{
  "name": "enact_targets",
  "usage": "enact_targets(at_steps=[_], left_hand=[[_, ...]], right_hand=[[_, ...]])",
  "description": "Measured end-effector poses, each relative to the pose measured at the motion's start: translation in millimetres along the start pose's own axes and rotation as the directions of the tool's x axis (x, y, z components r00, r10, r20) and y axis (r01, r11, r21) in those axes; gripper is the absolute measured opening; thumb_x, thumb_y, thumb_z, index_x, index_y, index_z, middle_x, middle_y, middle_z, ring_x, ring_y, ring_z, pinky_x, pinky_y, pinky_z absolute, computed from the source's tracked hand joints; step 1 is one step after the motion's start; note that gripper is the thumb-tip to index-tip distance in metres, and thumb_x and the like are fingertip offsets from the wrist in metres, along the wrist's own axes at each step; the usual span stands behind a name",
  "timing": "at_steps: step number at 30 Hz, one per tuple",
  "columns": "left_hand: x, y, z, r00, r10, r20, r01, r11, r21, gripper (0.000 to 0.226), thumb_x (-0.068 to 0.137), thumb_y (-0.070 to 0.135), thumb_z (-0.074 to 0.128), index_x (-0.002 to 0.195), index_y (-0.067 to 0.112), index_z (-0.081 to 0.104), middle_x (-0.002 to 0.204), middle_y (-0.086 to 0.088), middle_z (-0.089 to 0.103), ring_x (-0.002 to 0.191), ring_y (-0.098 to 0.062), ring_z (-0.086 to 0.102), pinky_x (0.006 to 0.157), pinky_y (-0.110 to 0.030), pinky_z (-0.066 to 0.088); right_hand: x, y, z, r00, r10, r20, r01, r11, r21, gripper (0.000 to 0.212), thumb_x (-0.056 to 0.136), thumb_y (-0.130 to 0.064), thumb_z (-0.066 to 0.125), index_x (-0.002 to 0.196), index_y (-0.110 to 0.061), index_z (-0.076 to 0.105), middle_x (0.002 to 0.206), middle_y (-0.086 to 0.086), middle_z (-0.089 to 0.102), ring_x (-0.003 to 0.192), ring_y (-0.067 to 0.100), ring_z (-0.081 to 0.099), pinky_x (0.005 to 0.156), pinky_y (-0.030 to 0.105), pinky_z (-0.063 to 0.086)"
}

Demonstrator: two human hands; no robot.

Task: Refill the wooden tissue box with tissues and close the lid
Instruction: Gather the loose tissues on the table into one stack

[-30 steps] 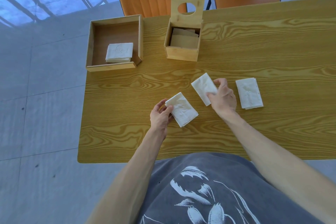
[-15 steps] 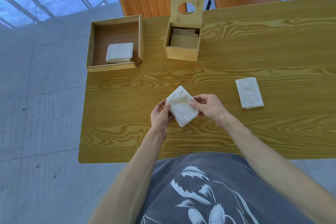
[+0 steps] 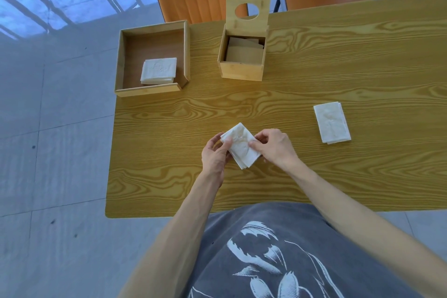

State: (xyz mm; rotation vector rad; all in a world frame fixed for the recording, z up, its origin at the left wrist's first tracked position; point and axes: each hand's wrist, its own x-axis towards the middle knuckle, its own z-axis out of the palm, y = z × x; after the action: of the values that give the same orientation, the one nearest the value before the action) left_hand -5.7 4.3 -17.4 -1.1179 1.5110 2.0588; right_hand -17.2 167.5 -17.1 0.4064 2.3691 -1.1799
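Holding: head view, both hands grip one small pile of tissues (image 3: 242, 146) low in the middle of the frame, just above the table (image 3: 338, 60).
Left hand: the left hand (image 3: 214, 156) has its fingers closed on the left edge of the pile.
Right hand: the right hand (image 3: 274, 149) pinches the right edge with thumb and fingers pressed together on it.
What changed: a second ago two folded tissues lay apart near the middle, one by each hand. Now they are one pile, pressed together between both hands.
What it means: the person seems to be gathering tissues into a neat stack before putting them in.
Tissue box: the wooden tissue box (image 3: 242, 70) sits in the upper middle of the frame, well apart from the hands.
Lid: the lid (image 3: 248, 22) stands straight up with its round hole showing, so the box is open.
Other tissues: one stack (image 3: 331, 122) lies at the right of the frame. Another stack (image 3: 158, 70) lies in the wooden tray (image 3: 148, 91) at the upper left.
Left to do: filling and closing.
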Motion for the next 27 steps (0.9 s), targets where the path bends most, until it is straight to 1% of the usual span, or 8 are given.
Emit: enact_targets(at_steps=[2, 6, 9, 11, 15, 20, 23, 27], left_hand=[[1.0, -0.9, -0.3, 1.0, 0.001, -0.006, -0.001, 1.0, -0.01, 0.034, 0.088, 0.002, 0.07, 0.118, 0.013, 0.059, 0.105, -0.011, 0.07, 0.094, -0.024, 0.07, 0.084, -0.034, 0.058], [4.0, -3.2, -1.3, 1.0, 0.012, -0.019, -0.012, 1.0, -0.01, 0.036, 0.087, 0.0, 0.071, 0.119, 0.012, 0.06, 0.106, -0.013, 0.071, 0.096, -0.026, 0.07, 0.085, -0.034, 0.058], [3.9, -4.0, 0.9, 0.999, 0.024, -0.028, -0.024, 1.0, -0.006, 0.038, 0.087, -0.001, 0.07, 0.121, 0.011, 0.06, 0.105, -0.011, 0.071, 0.095, -0.025, 0.069, 0.086, -0.035, 0.058], [5.0, -4.0, 1.7, 0.999, 0.033, -0.03, -0.033, 0.999, -0.001, 0.038, 0.088, -0.001, 0.069, 0.123, 0.01, 0.059, 0.104, -0.008, 0.07, 0.094, -0.023, 0.069, 0.088, -0.036, 0.057], [5.9, -3.7, 7.9, 0.999, 0.038, -0.012, -0.037, 0.999, 0.013, 0.037, 0.089, -0.001, 0.068, 0.123, 0.01, 0.06, 0.105, -0.007, 0.07, 0.096, -0.023, 0.068, 0.093, -0.039, 0.056], [7.5, -3.1, 21.2, 0.999, 0.025, 0.024, -0.026, 0.999, 0.042, 0.037, 0.089, 0.0, 0.068, 0.123, 0.012, 0.059, 0.109, -0.009, 0.07, 0.1, -0.025, 0.07, 0.09, -0.04, 0.057], [7.2, -3.3, 31.8, 0.999, 0.015, 0.05, -0.018, 0.998, 0.054, 0.036, 0.09, 0.0, 0.067, 0.123, 0.012, 0.06, 0.109, -0.01, 0.07, 0.098, -0.024, 0.07, 0.084, -0.036, 0.059], [5.2, -3.5, 45.3, 0.996, 0.007, 0.092, -0.014, 0.997, 0.079, 0.035, 0.09, 0.0, 0.066, 0.122, 0.011, 0.059, 0.107, -0.009, 0.07, 0.094, -0.022, 0.07, 0.081, -0.034, 0.059]], right_hand=[[-0.8, -0.5, 1.4, 0.999, -0.021, -0.034, 0.015, 0.989, -0.146, 0.024, 0.084, -0.04, 0.069, 0.097, -0.02, 0.072, 0.089, -0.003, 0.074, 0.08, 0.018, 0.069, 0.072, 0.037, 0.058], [-2.2, -2.4, 1.5, 0.998, -0.037, -0.049, 0.025, 0.975, -0.22, 0.026, 0.083, -0.044, 0.068, 0.097, -0.024, 0.071, 0.091, -0.005, 0.073, 0.086, 0.016, 0.067, 0.072, 0.033, 0.054], [-2.3, 1.7, -3.7, 0.997, -0.035, -0.072, 0.02, 0.979, -0.205, 0.031, 0.081, -0.049, 0.069, 0.102, -0.026, 0.07, 0.093, -0.01, 0.072, 0.089, 0.012, 0.066, 0.074, 0.033, 0.055], [-1.4, 6.0, -11.3, 0.994, -0.029, -0.109, 0.009, 0.984, -0.176, 0.031, 0.082, -0.049, 0.069, 0.103, -0.025, 0.07, 0.092, -0.012, 0.07, 0.088, 0.011, 0.065, 0.071, 0.03, 0.053], [2.2, 19.2, -35.6, 0.971, 0.001, -0.241, -0.044, 0.984, -0.173, 0.027, 0.089, -0.043, 0.065, 0.104, -0.022, 0.072, 0.095, -0.006, 0.073, 0.09, 0.016, 0.067, 0.067, 0.026, 0.046], [6.0, 40.4, -71.8, 0.903, 0.061, -0.425, -0.135, 0.98, -0.146, 0.024, 0.093, -0.034, 0.06, 0.108, -0.02, 0.072, 0.099, -0.002, 0.075, 0.093, 0.023, 0.068, 0.076, 0.033, 0.053], [9.5, 54.6, -87.0, 0.856, 0.122, -0.503, -0.207, 0.971, -0.117, 0.024, 0.092, -0.034, 0.059, 0.109, -0.021, 0.07, 0.101, -0.001, 0.074, 0.098, 0.026, 0.067, 0.081, 0.035, 0.051], [9.7, 71.3, -97.2, 0.815, 0.169, -0.555, -0.26, 0.962, -0.089, 0.037, 0.091, -0.033, 0.059, 0.124, -0.017, 0.06, 0.12, 0.009, 0.06, 0.111, 0.029, 0.058, 0.087, 0.039, 0.049]])
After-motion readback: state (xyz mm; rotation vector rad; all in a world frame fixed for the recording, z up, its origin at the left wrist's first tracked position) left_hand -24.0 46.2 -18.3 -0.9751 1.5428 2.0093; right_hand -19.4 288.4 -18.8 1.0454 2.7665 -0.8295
